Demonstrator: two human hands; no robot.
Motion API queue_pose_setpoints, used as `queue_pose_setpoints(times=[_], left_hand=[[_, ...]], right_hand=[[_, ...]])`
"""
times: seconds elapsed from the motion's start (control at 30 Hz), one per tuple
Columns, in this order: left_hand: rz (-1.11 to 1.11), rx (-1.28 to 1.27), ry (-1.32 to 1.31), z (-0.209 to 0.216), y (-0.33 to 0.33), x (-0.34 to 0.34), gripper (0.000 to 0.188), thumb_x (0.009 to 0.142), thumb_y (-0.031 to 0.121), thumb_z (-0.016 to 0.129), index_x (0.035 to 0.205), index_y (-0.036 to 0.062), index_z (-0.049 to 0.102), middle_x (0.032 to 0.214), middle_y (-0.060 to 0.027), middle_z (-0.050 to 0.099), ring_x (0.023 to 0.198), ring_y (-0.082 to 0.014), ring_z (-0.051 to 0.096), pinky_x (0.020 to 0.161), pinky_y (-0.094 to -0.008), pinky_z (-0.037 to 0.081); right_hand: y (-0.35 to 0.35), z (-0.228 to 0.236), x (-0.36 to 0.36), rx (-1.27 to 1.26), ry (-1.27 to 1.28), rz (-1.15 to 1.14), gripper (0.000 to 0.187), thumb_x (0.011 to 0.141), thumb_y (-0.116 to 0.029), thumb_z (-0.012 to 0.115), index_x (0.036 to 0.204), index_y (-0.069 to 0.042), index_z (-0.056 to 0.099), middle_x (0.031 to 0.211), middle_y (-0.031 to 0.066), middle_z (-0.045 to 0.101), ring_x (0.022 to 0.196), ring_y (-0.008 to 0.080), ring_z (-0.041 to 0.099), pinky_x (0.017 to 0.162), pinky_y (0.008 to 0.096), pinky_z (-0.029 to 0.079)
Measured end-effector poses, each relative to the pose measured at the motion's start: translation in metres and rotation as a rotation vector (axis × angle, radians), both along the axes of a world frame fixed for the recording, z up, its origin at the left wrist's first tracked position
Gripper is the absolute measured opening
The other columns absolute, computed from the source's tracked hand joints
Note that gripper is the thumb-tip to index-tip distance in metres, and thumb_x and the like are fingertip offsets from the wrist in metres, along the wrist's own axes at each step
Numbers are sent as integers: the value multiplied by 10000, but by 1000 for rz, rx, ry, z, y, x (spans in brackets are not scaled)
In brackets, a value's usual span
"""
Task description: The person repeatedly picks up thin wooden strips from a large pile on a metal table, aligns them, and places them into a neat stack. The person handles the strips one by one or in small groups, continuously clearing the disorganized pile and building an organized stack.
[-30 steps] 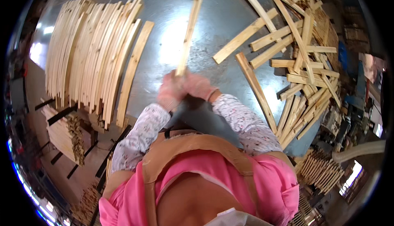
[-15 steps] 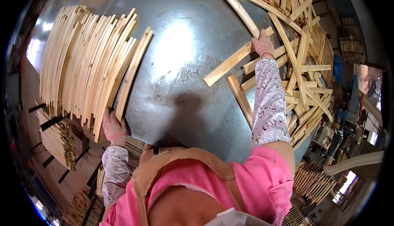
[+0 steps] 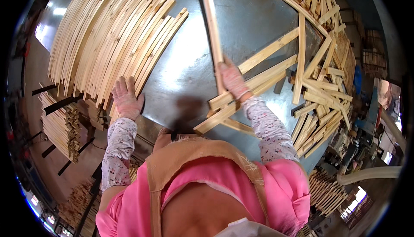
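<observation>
My gloved left hand (image 3: 127, 97) lies flat with fingers stretched on the near ends of a row of wooden strips (image 3: 108, 34), laid side by side at the left of the metal table. In my gloved right hand (image 3: 233, 78) is a long wooden strip (image 3: 212, 26), gripped near its near end and pointing away from me, its dark shadow beside it. Beneath and beside that hand lie a few loose strips (image 3: 269, 50), slanting across the table; the hand partly hides them.
A jumbled heap of wooden strips (image 3: 321, 88) covers the table's right side. Stacked strips (image 3: 60, 127) stand on dark bars below the table's left edge. More stacked wood (image 3: 330, 189) and a pale hose (image 3: 371, 174) are at the lower right.
My right hand has come left and nearer, bringing a strip away from the heap. The separate strip at the left now lies against the row, and my left hand has spread flat over the ends.
</observation>
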State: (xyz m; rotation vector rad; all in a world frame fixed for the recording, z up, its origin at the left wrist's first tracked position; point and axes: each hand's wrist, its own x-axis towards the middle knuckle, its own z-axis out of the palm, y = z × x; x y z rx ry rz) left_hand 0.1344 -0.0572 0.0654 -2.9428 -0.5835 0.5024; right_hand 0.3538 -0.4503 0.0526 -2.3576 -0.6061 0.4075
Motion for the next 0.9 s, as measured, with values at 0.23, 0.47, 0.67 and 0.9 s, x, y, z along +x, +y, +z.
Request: queue_pose_setpoints(times=[0.23,0.47,0.67,0.9], left_hand=[[63,-190,-167,-5,8,-10,969,942,676,664,1714,189,339,1774,-226,239,1634,-444,199,1325,-612,103],[-86,-875,-425,10,-27,-7,740,966,471,703,1560,57,550,1613,-255,499,1495,-424,452,1268,-523,328],[-574,-567,-289,-19,-147,-23,603,972,281,685,1552,176,556,1634,-121,506,1521,-348,464,1223,-540,390],[-512,-592,-182,2,-129,-8,539,958,234,666,1485,157,586,1515,-83,601,1333,-345,599,1049,-526,486]], right_hand=[[147,54,-72,-378,262,224,286,1073,-166,531,1217,50,651,980,210,737,895,324,757,763,439,656],[195,63,-71,-99,513,285,457,1084,-373,492,1203,5,719,769,99,635,749,253,696,687,469,578],[-51,72,39,-683,-377,-558,504,879,-456,769,1161,-53,659,1129,218,733,1024,372,716,882,486,580],[-159,37,41,-529,-91,-638,540,960,-457,667,1370,-106,661,1289,208,731,1216,427,663,1049,526,518]])
